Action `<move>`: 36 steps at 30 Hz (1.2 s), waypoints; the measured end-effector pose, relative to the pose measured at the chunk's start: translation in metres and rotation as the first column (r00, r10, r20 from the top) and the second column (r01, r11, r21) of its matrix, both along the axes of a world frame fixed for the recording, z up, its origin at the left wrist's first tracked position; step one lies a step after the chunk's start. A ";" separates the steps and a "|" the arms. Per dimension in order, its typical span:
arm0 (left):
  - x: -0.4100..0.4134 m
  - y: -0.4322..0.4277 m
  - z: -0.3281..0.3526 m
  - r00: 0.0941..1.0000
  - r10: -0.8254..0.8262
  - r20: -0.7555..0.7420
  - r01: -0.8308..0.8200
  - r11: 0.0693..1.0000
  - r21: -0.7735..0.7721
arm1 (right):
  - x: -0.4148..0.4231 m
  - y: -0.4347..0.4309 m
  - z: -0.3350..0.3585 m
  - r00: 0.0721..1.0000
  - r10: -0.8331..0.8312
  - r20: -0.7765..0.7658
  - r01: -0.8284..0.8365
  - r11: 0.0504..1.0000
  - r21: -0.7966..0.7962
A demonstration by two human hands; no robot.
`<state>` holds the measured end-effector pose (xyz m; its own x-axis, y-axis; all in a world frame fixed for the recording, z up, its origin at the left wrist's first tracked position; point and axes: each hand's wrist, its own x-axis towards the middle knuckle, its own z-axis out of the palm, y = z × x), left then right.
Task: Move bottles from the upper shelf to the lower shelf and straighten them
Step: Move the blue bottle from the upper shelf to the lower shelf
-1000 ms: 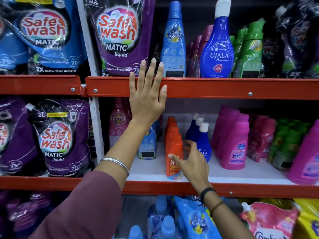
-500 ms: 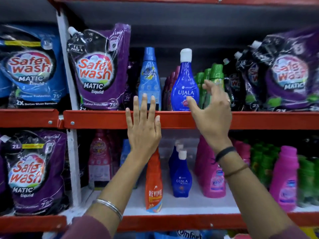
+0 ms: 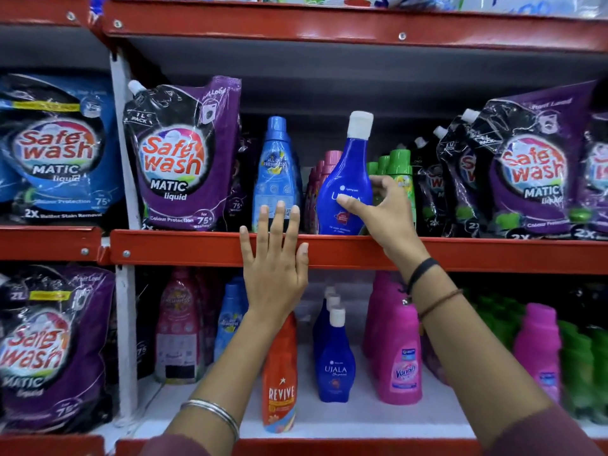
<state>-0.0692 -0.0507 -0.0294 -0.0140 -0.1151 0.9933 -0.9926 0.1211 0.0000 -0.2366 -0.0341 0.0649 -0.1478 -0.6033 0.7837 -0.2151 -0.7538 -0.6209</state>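
On the upper shelf (image 3: 493, 255) a dark blue Ujala bottle (image 3: 348, 166) with a white cap leans to the right. My right hand (image 3: 378, 209) wraps its lower body, thumb on the label and fingers behind it. My left hand (image 3: 274, 258) lies flat against the red front edge of that shelf, fingers spread, holding nothing. A light blue bottle (image 3: 275, 169) stands just above those fingers. On the lower shelf (image 3: 362, 419) stand a short row of Ujala bottles (image 3: 335, 360), an orange Revive bottle (image 3: 279, 383) and pink Vanish bottles (image 3: 399, 357).
Purple and blue Safewash pouches (image 3: 182, 159) fill the left and right of the upper shelf. Green bottles (image 3: 399, 166) and dark pink bottles (image 3: 324, 172) stand behind the Ujala bottle. A white upright post (image 3: 123, 153) divides the bays. More pink and green bottles crowd the lower right.
My right hand rose from the lower shelf to the upper one and closed around the Ujala bottle, which now tilts right. My left hand stayed on the shelf edge. The view tilted upward.
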 end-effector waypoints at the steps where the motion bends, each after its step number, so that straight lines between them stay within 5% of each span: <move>1: 0.000 0.000 0.000 1.000 0.002 0.003 -0.002 1.000 0.002 | 0.000 0.003 0.000 1.000 -0.008 0.025 0.009 0.999 -0.032; 7: 0.000 -0.001 -0.002 1.000 0.008 0.007 -0.008 1.000 -0.009 | -0.019 0.024 0.005 0.991 0.005 0.133 0.013 0.991 -0.132; 19: 0.000 -0.001 -0.003 1.000 0.017 0.012 -0.017 1.000 -0.024 | -0.044 0.052 -0.100 0.958 0.277 0.070 -0.282 0.957 0.069; 36: 0.002 -0.009 -0.003 0.999 0.042 0.028 -0.039 0.995 -0.091 | -0.031 -0.021 -0.265 0.981 0.190 -0.034 -0.158 0.892 0.425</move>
<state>-0.0669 -0.0597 -0.0320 -0.0408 -0.0259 0.9988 -0.9961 0.0789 -0.0387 -0.2674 -0.0555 -0.1998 0.0373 -0.8882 0.4580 -0.1608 -0.4576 -0.8745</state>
